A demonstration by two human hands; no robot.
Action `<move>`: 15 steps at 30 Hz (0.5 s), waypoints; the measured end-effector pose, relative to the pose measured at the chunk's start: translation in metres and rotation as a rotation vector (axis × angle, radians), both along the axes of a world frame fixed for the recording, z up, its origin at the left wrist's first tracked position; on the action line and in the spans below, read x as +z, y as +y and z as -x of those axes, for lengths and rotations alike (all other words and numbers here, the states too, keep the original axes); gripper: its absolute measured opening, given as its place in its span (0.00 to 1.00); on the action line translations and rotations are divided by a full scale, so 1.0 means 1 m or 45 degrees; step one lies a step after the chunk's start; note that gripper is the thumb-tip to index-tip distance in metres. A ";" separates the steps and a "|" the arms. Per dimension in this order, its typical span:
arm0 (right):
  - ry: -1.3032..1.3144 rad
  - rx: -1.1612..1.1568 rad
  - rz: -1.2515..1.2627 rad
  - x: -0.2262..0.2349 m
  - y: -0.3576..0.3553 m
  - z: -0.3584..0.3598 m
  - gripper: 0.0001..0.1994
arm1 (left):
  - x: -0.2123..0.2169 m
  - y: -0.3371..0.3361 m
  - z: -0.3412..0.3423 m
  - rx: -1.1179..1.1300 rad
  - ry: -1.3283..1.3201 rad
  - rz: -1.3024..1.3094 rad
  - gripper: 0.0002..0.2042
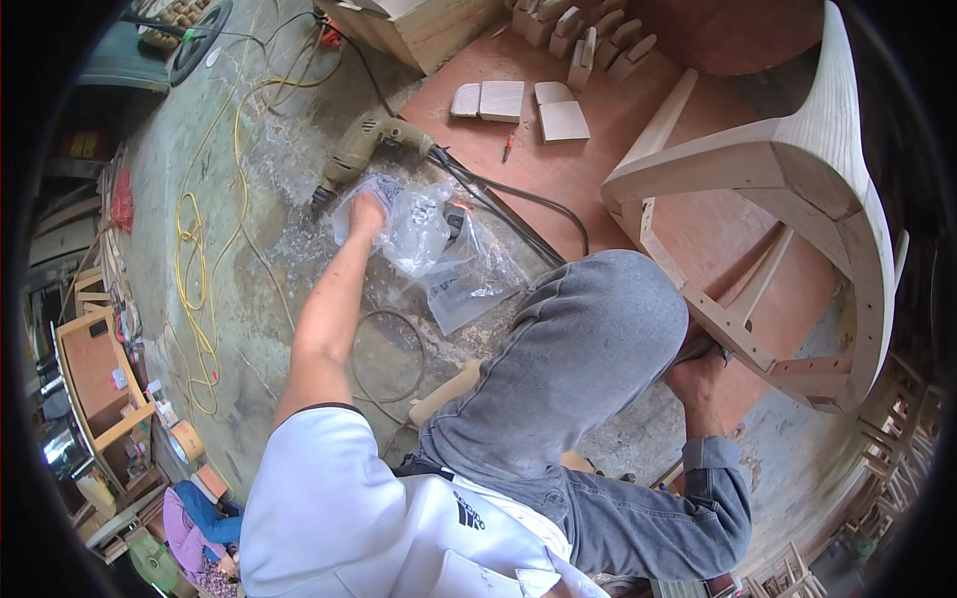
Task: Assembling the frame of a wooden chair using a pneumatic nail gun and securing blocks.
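My left arm reaches out over the floor, and my left hand (367, 212) is at a clear plastic bag (407, 231). Plastic wraps around the hand and covers its fingers, so I cannot tell whether they are closed on anything. A small dark object with an orange part (455, 221) shows by the bag. Just beyond the hand lies a tan power drill (371, 148), its chuck toward the left and its dark cord trailing away. My right hand is not in view.
A curved wooden chair frame (788, 164) rests on a reddish-brown board (558, 189) at the right. Pale wood blocks (501, 100) and a small red-handled tool (508, 148) lie on the board. A yellow cord (242, 189) loops across the floor. My bent knee (638, 289) rises between.
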State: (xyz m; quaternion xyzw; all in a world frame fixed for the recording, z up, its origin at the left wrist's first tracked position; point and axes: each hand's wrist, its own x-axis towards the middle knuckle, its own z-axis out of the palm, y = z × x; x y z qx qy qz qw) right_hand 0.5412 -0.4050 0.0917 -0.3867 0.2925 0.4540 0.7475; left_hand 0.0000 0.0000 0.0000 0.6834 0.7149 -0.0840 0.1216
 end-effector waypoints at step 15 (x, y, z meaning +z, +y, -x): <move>-0.029 -0.164 0.040 0.004 -0.026 -0.026 0.09 | 0.201 -0.056 -0.150 -0.266 -1.004 0.137 0.10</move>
